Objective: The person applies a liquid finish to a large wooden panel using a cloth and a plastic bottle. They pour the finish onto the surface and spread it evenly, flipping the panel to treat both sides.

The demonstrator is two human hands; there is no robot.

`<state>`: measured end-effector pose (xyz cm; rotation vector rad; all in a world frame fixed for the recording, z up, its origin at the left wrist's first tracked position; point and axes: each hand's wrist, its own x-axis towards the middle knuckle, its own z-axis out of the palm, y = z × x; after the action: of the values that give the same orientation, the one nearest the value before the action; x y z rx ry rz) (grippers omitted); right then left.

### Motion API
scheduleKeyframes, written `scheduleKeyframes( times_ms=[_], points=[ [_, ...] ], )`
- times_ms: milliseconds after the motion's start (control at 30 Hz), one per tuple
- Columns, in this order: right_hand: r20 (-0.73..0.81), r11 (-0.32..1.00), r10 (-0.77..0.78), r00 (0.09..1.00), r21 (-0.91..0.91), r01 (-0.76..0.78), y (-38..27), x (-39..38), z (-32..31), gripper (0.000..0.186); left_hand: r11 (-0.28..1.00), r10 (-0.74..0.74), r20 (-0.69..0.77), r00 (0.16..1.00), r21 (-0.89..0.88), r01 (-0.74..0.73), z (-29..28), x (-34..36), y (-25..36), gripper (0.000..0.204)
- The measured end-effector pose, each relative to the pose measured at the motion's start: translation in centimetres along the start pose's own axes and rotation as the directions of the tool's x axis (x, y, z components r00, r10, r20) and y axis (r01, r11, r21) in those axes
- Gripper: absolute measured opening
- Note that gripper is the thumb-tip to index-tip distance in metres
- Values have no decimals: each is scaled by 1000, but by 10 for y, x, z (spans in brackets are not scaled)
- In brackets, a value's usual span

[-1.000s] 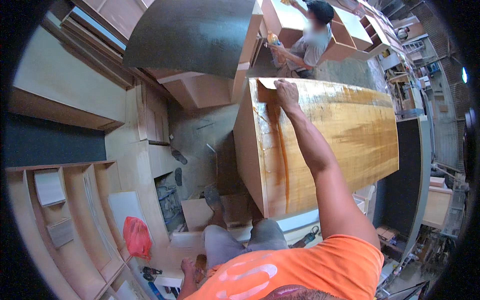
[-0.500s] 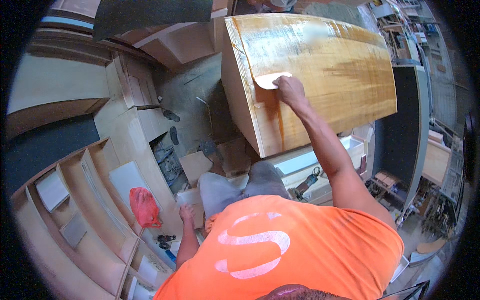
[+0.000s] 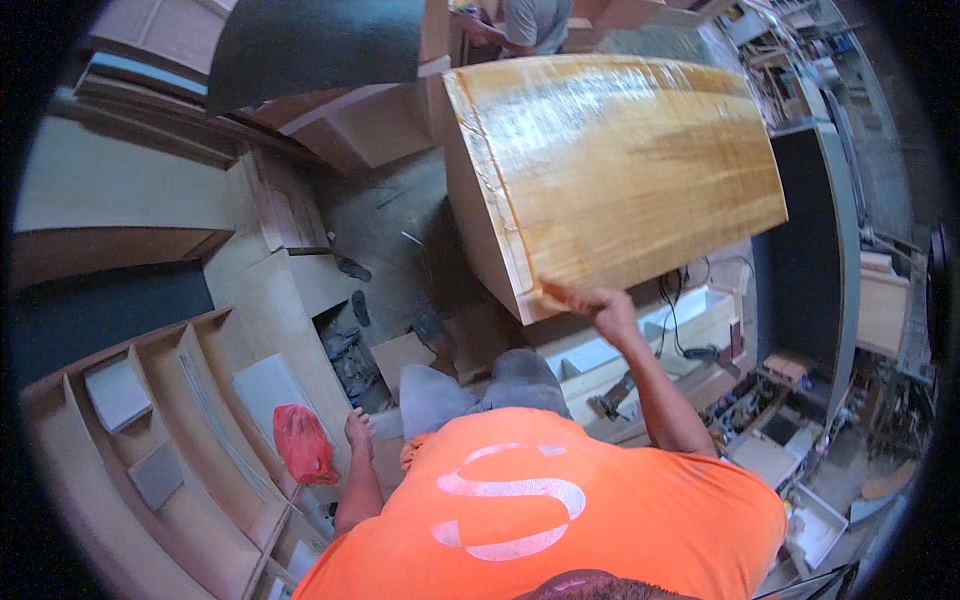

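Note:
A large wooden box stands ahead of me, its top panel coated with a wet, shiny amber glue-like layer. At the panel's near left corner my right hand is closed on a thin flat spreader, which looks orange-brown here and touches the surface near the edge. A thicker amber line runs along the panel's left edge. My left hand hangs at my side with its fingers loosely apart, holding nothing, close to a red plastic bag.
Shelved wooden cabinets lie along the left. Below the panel are a long pale-lined wooden tray and a corded power tool. A dark upright board stands right. Another person is beyond the box.
My right hand has pulled the spreader from the panel's left middle toward me, to the near left corner. The other person's body has come into view at the top.

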<state>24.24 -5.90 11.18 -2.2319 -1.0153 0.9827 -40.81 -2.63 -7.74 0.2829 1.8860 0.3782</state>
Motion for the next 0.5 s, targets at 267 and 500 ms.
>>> scheduleKeyframes(
  times_ms=[267, 500],
  points=[
    [-459, 871, -417, 785, -447, 201, -124, 189, -46, 24, 983, 18, 34, 999, -184, -12, -42, 9, -19, 40],
    [-63, 697, -405, 912, -667, 264, -175, 278, 67, 17, 920, -159, 33, 987, -357, 160, -66, -24, -100, 41]
  ],
)
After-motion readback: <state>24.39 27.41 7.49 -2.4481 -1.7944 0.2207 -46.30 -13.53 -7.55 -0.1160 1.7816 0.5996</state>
